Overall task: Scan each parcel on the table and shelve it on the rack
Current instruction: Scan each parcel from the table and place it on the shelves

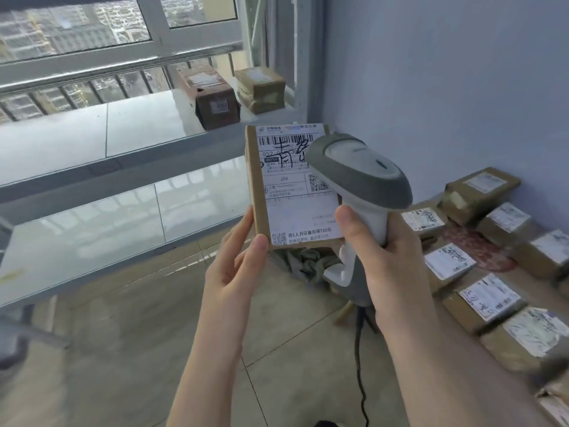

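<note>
Left hand (240,260): pinches flat brown cardboard parcel (292,208) at its lower-left corner.
Right hand (381,245): grips grey-white handheld scanner (360,171), over parcel's right.
Risk: scanner crowds barcode (281,140); probable misread.

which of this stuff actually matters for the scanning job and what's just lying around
Part of the job:
- held parcel, gripped by the left hand
- scanner, gripped by the right hand
- labelled parcels waiting at the right
- rack
- shelved parcels, two on it

Just lying about:
- crumpled cloth on the floor
- window railing
</note>
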